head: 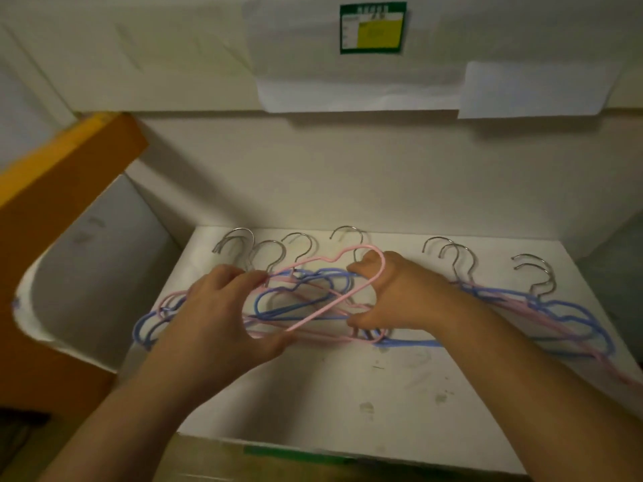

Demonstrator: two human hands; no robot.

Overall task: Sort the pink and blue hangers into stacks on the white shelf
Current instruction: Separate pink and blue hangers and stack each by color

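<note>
- Hangers, pink and blue, lay mixed in a pile on the white shelf.
- One pink hanger was tilted up on top.
- The left hand pinched it at 8 o'clock.
- The right hand gripped its loop at 2 o'clock.
- More hangers lay at 3 o'clock.

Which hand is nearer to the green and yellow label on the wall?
Right. The right hand lies almost straight below the green and yellow label; the left hand lies farther left.
</note>
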